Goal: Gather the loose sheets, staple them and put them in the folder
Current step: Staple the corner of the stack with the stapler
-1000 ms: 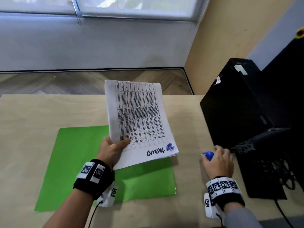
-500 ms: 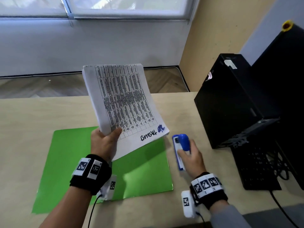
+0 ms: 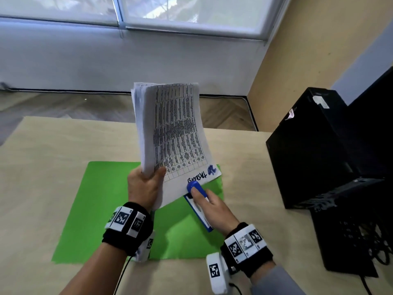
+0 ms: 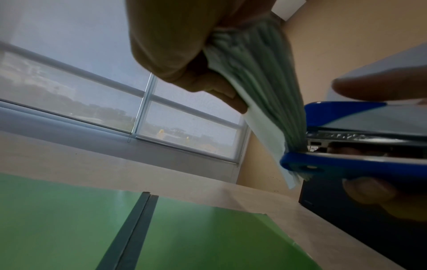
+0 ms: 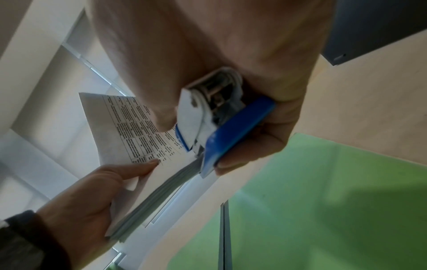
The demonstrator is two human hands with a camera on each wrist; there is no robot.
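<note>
My left hand (image 3: 146, 184) grips a stack of printed sheets (image 3: 174, 133) by its lower left corner and holds it upright above the table. The sheets (image 5: 129, 127) carry a table of text and blue handwriting near the bottom edge. My right hand (image 3: 212, 207) holds a blue and white stapler (image 3: 197, 201). In the left wrist view the stapler (image 4: 360, 138) has its mouth around the bottom edge of the stack (image 4: 272, 87). A green folder (image 3: 119, 209) lies flat on the table beneath both hands.
A black computer tower (image 3: 314, 150) stands at the right of the wooden table (image 3: 42, 167), with black equipment and cables (image 3: 357, 235) in front of it. A white wall and windows lie beyond the far table edge.
My right hand lifted the stapler from beside the tower and carried it left to the bottom edge of the sheets. My left hand tilted the stack more upright.
</note>
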